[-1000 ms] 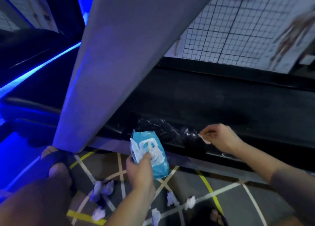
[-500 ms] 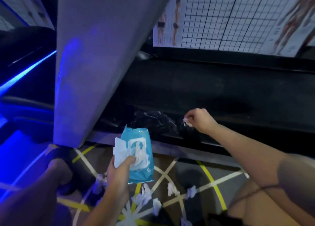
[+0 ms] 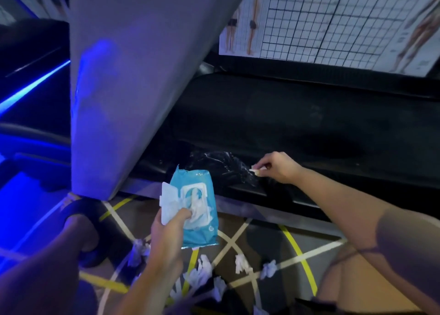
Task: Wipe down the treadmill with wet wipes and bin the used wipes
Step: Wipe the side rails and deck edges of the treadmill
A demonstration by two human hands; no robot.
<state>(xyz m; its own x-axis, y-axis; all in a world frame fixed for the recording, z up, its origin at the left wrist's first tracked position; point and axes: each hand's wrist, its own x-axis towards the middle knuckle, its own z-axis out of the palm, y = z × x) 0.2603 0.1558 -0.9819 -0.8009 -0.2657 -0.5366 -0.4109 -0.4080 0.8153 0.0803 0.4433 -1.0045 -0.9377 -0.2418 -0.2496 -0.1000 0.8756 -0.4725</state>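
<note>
Taking stock from the left, I see the treadmill's grey upright (image 3: 133, 88) rising above my knee, and I cannot tell from its surface whether it has been wiped. My left hand (image 3: 166, 233) holds the blue wet-wipe pack (image 3: 197, 224) up over the floor (image 3: 266, 233), fingers (image 3: 183, 213) curled round its lower edge, the thumb resting at the open flap where a fresh sheet shows. Below the pack, crumpled used wipes (image 3: 200, 272) lie scattered across the taped lines, none of them binned, so I judge that half of the job barely begun. Just beyond the pack a black plastic bag (image 3: 219, 169) sits rumpled on the treadmill's near side rail (image 3: 250, 191); I take it for the bin. My right hand (image 3: 277, 166) is at the bag's right edge, its fingers (image 3: 263, 166) pinching a small balled wipe (image 3: 254, 171) that touches or almost touches the plastic. Farther right the dark belt (image 3: 309, 119) carries faint smudges, so I reckon some wiping is left there too. Overall I would put myself past the middle of the wiping, with this wipe to drop in and the floor litter to gather.
</note>
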